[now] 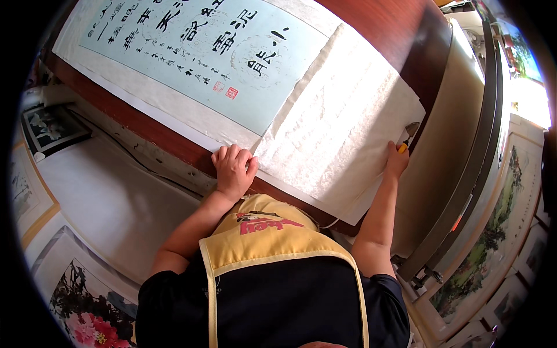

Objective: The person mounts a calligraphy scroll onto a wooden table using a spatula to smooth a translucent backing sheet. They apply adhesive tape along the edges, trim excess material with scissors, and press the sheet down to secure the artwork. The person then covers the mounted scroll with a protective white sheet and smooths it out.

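A calligraphy sheet [262, 87] in pale blue, with black brushed characters and two red seals, lies on a larger white backing paper [185, 116] across the table. To its right a crinkled white paper [331, 116] covers the end of the backing. At the near edge of the papers my left hand [233, 171] rests with its fingers curled over the border. My right hand [397, 161], at the right edge, grips a small trowel-like tool [411, 131] by its yellow handle. Its pointed metal blade extends beyond my fingers toward the paper's far right corner.
The reddish-brown table [371, 23] has a near edge just in front of my yellow apron [272, 232]. A long dark metal rail [464, 197] runs along the right. Flower paintings [87, 307] and a dark picture frame [55, 129] stand or lie at the left.
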The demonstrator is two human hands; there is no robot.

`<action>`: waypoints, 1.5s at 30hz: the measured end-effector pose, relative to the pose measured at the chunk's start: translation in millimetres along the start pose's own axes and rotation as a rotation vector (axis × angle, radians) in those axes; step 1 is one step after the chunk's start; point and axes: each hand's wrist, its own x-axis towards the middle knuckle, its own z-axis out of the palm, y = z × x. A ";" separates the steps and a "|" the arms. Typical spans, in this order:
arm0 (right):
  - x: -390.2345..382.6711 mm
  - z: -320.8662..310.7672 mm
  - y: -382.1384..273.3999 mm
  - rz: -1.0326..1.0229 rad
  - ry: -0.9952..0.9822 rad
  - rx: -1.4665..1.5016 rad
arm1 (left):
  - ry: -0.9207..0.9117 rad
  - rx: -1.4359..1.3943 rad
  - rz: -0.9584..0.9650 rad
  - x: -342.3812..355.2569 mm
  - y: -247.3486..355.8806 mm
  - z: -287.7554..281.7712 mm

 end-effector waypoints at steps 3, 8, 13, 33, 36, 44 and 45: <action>2.3 -1.6 2.5 0.005 0.000 0.062 | 0.011 0.001 0.007 2.0 0.8 0.0; -1.7 -2.8 -1.5 -0.053 -0.014 0.032 | 0.018 -0.009 0.010 1.8 1.0 -0.9; -0.2 -1.8 -6.9 -0.021 -0.015 0.016 | 0.003 0.011 -0.021 -0.3 1.1 -2.0; 17.9 1.3 20.4 -0.032 -0.051 0.066 | 0.091 -0.130 -0.046 -5.5 -3.1 -5.1; 19.9 0.2 24.7 -0.023 -0.055 0.089 | 0.089 -0.109 -0.071 -6.2 -6.4 -3.4; 14.0 -0.3 16.5 0.000 -0.048 0.057 | 0.070 -0.054 -0.112 -4.5 -5.7 -0.9; 13.8 -0.9 15.6 0.004 -0.060 0.058 | 0.071 -0.053 -0.113 -4.3 -5.5 -0.8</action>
